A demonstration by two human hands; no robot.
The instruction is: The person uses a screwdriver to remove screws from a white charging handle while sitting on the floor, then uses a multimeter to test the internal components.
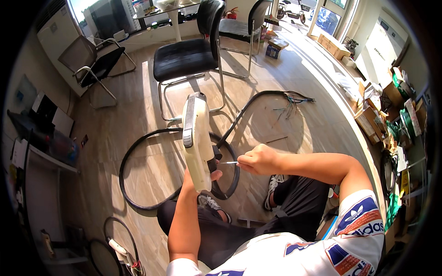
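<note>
Frame centre: left hand, fingers gripping cream housing upright, likely bracing it; right hand, fingers pinching thin tool toward black fitting.

Bright sunlight from upper right; floor glaring; edges bent, dark.

apparently a small workshop, office-style black chairs, glass door, cable with splayed wires on floor, cartons and green spools
</note>
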